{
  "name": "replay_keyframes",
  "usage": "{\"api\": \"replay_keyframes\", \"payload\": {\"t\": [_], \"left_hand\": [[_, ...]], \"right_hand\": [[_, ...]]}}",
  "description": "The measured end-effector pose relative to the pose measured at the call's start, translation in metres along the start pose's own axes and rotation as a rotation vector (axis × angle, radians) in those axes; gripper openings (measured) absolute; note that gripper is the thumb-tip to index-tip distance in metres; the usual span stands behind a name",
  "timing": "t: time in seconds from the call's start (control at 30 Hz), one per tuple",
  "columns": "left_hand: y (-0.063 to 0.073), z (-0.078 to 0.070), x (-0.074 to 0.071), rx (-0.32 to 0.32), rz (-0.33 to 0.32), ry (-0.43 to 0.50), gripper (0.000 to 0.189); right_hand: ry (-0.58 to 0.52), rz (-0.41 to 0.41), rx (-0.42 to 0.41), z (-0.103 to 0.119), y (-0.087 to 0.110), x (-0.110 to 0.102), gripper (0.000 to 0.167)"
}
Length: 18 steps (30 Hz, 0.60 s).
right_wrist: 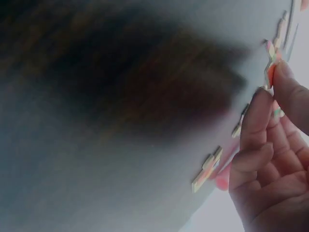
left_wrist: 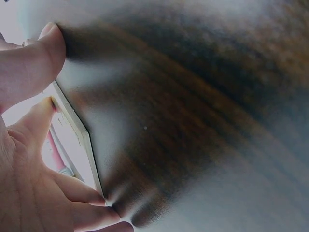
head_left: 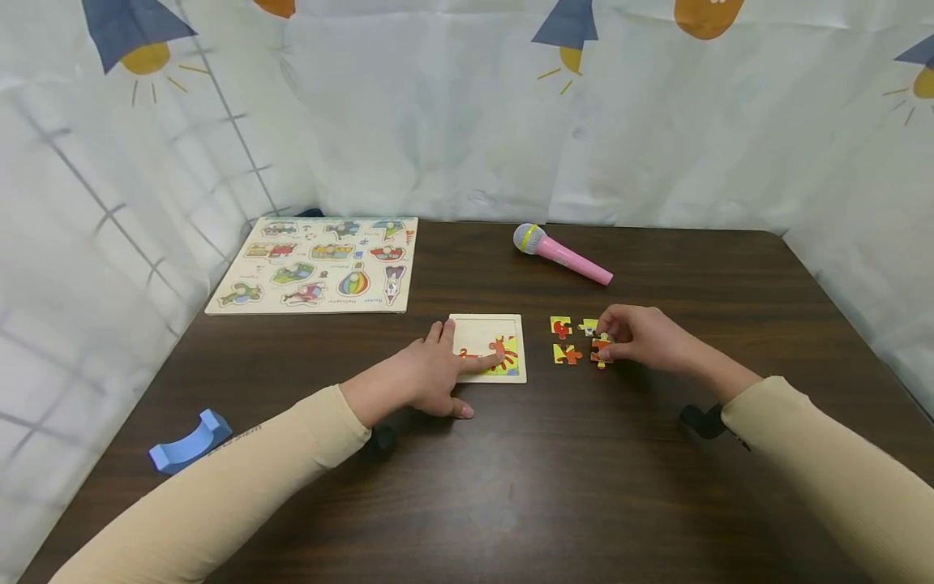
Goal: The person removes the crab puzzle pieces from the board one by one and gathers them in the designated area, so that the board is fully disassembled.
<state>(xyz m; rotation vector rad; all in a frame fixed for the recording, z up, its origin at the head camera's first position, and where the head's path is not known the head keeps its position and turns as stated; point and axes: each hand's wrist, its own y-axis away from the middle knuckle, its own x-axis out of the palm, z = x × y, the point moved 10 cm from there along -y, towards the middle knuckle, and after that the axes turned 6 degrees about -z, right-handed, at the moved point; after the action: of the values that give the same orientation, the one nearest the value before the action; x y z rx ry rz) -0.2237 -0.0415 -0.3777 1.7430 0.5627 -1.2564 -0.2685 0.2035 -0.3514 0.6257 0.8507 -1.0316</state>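
Observation:
A small square wooden puzzle tray lies mid-table, its lower right filled with yellow and red jigsaw pieces. My left hand rests on it from the left, index finger stretched over the fitted pieces and other fingertips at the tray's left edge. In the left wrist view the tray rim runs beneath the spread fingers. To the right, my right hand pinches a red and yellow puzzle piece between thumb and fingers; the right wrist view has this piece tilted up. Three loose pieces lie just left of it.
Behind the tray lies a pink toy microphone. A large peg puzzle board with vehicle pictures occupies the back left. By the left sleeve sits a blue arched block. A patterned white curtain hangs behind the dark table.

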Motion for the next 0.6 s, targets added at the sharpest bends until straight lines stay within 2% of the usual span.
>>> {"api": "replay_keyframes", "payload": {"t": [0.23,0.6], "left_hand": [[0.0006,-0.0007,-0.0009,0.0,-0.002,0.003,0.081],[0.0007,-0.0002,0.0001,-0.001,-0.001,0.006,0.081]], "right_hand": [[0.051,0.033,-0.015,0.0021,-0.0011,0.0063,0.023],[0.052,0.042,-0.021,0.0036,-0.0012,0.0099,0.022]]}}
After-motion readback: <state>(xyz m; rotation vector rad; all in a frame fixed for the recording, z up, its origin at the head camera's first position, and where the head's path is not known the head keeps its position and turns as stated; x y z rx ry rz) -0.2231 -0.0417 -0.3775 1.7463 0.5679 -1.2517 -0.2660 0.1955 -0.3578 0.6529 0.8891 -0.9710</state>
